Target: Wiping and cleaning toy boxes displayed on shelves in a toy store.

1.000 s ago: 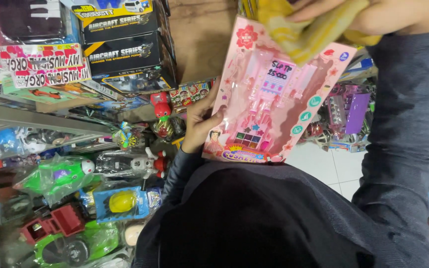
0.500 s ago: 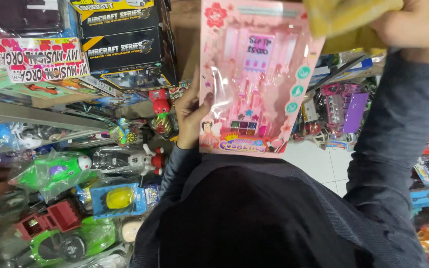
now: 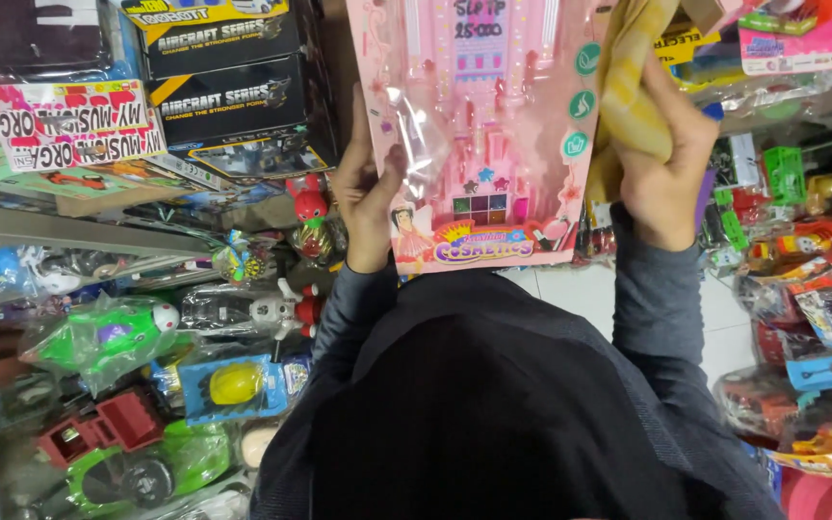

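Nearest the camera, the left hand (image 3: 366, 197) gripped the left edge of a pink toy cosmetics pack (image 3: 479, 130), fingers closed round the card. Right of the pack, the right hand (image 3: 664, 164) clutched a bunched yellow cloth (image 3: 628, 91) — touching the pack's right edge. Beyond, left of the pack, black boxes (image 3: 223, 87) sat stacked on a shelf.

A flat pink toy cosmetics card (image 3: 479, 135), sealed in clear glossy film, is held upright, its face turned to the camera. Small coloured pans and a doll figure are seen near its lower edge. A crumpled yellow cloth (image 3: 633, 96) is pressed against its right edge.
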